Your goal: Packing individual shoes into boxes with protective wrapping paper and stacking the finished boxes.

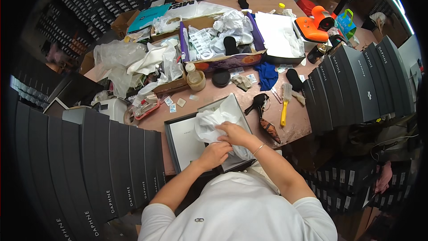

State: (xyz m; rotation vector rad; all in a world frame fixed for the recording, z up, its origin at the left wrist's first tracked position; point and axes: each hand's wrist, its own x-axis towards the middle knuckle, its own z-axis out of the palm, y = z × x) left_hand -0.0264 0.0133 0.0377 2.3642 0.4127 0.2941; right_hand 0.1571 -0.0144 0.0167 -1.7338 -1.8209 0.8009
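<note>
Both my hands are at a crumpled sheet of white tissue paper (208,122) over an open dark shoe box (243,115) with a white inside. My right hand (235,134) has its fingers closed on the paper. Just below and to the left, my left hand (216,153) is closed on the paper's lower part; its fingertips are partly hidden. Whether anything lies inside the paper, I cannot tell. The box's lid (182,139) lies inside up, left of the box. To the right, a dark high-heeled shoe (269,130) with a patterned pointed toe lies on the table.
Stacks of dark shoe boxes flank me on the left (98,160) and right (352,85). A yellow-handled brush (284,114), a blue cloth (267,76), a bottle (192,75) and a purple carton (256,31) of paper stand beyond. An orange device (314,24) sits farther right.
</note>
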